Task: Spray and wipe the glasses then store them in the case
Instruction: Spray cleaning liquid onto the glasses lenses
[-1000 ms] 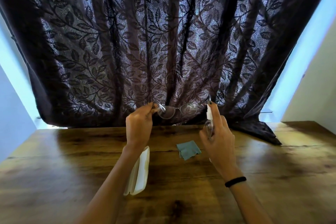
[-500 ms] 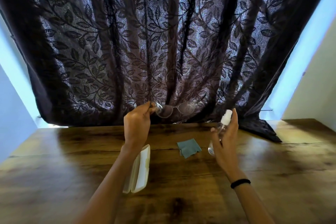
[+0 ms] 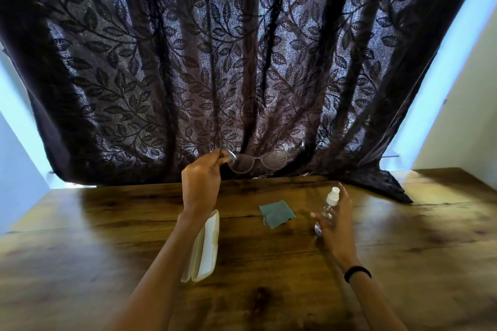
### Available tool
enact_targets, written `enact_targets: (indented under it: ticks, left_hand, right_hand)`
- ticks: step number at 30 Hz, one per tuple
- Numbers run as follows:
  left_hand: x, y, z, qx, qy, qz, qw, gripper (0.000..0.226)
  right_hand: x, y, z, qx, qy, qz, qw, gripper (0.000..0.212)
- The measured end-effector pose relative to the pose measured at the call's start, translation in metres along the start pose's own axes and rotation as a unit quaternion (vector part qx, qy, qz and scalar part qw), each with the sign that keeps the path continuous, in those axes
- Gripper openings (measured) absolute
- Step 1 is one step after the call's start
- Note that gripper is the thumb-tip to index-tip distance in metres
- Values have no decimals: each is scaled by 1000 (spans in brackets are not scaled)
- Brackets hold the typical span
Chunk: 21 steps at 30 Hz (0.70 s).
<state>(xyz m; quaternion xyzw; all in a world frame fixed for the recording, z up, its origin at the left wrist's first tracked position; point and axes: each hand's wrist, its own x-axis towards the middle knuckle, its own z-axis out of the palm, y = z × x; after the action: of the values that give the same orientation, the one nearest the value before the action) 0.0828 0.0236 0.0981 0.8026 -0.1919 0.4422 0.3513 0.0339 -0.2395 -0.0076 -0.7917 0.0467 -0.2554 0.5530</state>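
My left hand (image 3: 201,183) pinches the left temple of the clear-framed glasses (image 3: 258,161) and holds them up in front of the curtain, lenses misted. My right hand (image 3: 334,219) grips a small clear spray bottle (image 3: 328,208) with a white nozzle, low over the table, to the right of the glasses. A teal wiping cloth (image 3: 275,213) lies crumpled on the wooden table (image 3: 269,290) between my hands. The white glasses case (image 3: 204,248) lies below my left wrist, partly hidden by my forearm; I cannot tell if it is open.
A dark leaf-patterned curtain (image 3: 242,62) hangs along the table's far edge, and its hem (image 3: 382,185) spills onto the table at the back right. Pale walls stand at both sides. A black band (image 3: 357,273) circles my right wrist.
My right hand has lowered the spray bottle away from the glasses, down and to the right toward the table. My left hand keeps the glasses raised in nearly the same spot.
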Motion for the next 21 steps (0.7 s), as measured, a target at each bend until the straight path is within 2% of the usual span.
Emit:
enact_targets:
  ticks: [4, 6, 11, 13, 17, 21]
  left_hand:
    - [-3, 0, 2, -21, 4, -19, 1000, 18]
    - [-3, -1, 3, -28, 1, -25, 999, 18]
    - [-3, -4, 5, -41, 9, -47, 998, 12]
    - [-2, -4, 7, -61, 17, -62, 996, 13]
    - [0, -3, 9, -115, 37, -105, 987, 15]
    - [-1, -2, 9, -126, 28, -115, 985, 15]
  right_hand:
    - [-1, -8, -3, 29, 0, 20, 999, 100]
    - [1, -20, -5, 7, 29, 1, 1000, 97]
    - [19, -69, -12, -42, 74, -105, 991, 42]
    - [27, -87, -13, -4, 55, -113, 992, 24]
    - [33, -112, -5, 123, -17, -90, 988, 21]
    - [35, -121, 4, 176, -21, -81, 981, 25]
